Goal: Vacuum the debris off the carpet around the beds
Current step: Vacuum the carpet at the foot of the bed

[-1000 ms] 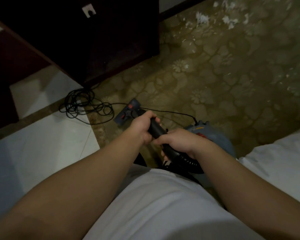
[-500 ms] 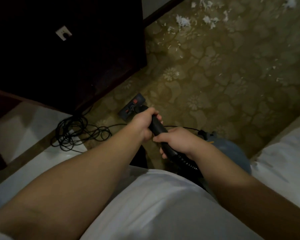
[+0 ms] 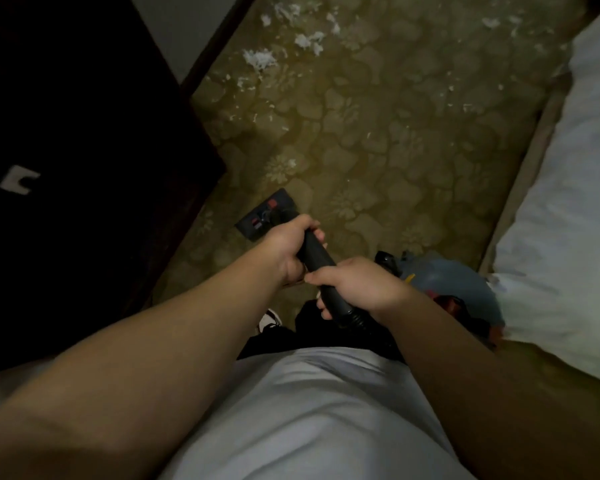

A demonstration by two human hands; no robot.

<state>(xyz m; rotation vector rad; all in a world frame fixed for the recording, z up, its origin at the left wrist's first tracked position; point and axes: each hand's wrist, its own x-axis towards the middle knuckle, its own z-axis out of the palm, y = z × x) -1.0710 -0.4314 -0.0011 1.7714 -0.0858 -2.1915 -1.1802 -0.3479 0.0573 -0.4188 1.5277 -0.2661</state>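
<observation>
Both my hands hold the black vacuum wand point(image 3: 317, 256). My left hand point(image 3: 290, 249) grips it higher up the tube, my right hand point(image 3: 352, 287) grips it near the ribbed hose. The dark floor head point(image 3: 262, 216) with red marks lies on the patterned olive carpet point(image 3: 395, 150) just beyond my left hand. The blue-grey vacuum body point(image 3: 451, 282) sits on the carpet behind my right wrist, partly hidden by it. White debris point(image 3: 258, 58) lies in clumps at the far end of the carpet, with small flecks scattered nearer.
A dark wooden cabinet point(image 3: 84, 168) with a white wall socket point(image 3: 16, 180) stands to the left, close to the floor head. A bed with white bedding point(image 3: 568, 202) borders the carpet on the right. A dark skirting board point(image 3: 219, 39) runs along the far left wall.
The view has swung right: the coiled cable and white tiles have left the frame and the bed fills more of the right. The debris appears closer. Both hands keep their grip on the wand.
</observation>
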